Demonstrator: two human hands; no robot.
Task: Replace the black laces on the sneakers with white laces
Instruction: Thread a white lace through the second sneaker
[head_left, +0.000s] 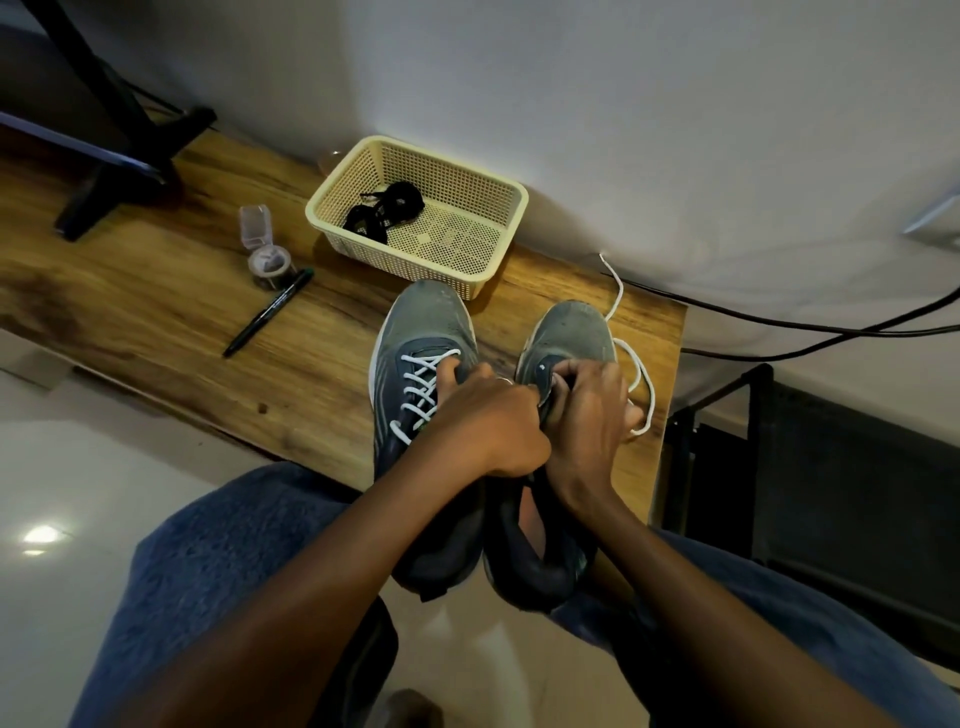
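Note:
Two grey-blue sneakers stand toes-away on the wooden table's (156, 291) near right corner. The left sneaker (415, 322) is threaded with a white lace. The right sneaker (569, 332) shows only its toe and lowest eyelets beyond my hands. My left hand (488, 421) lies between the shoes, fingers curled around the right sneaker's inner side. My right hand (592, 410) pinches at that sneaker's eyelet area, where a loose white lace (641, 374) loops out to the right and trails toward the wall. The black laces (382, 210) lie bundled in a cream basket (467, 171).
A black pen (270, 312) and a small clear lidded container (265, 249) lie left of the basket. A black monitor stand (109, 171) stands at the far left. Dark cables (779, 327) run off the table's right end, beside a black frame. My knees are below the table edge.

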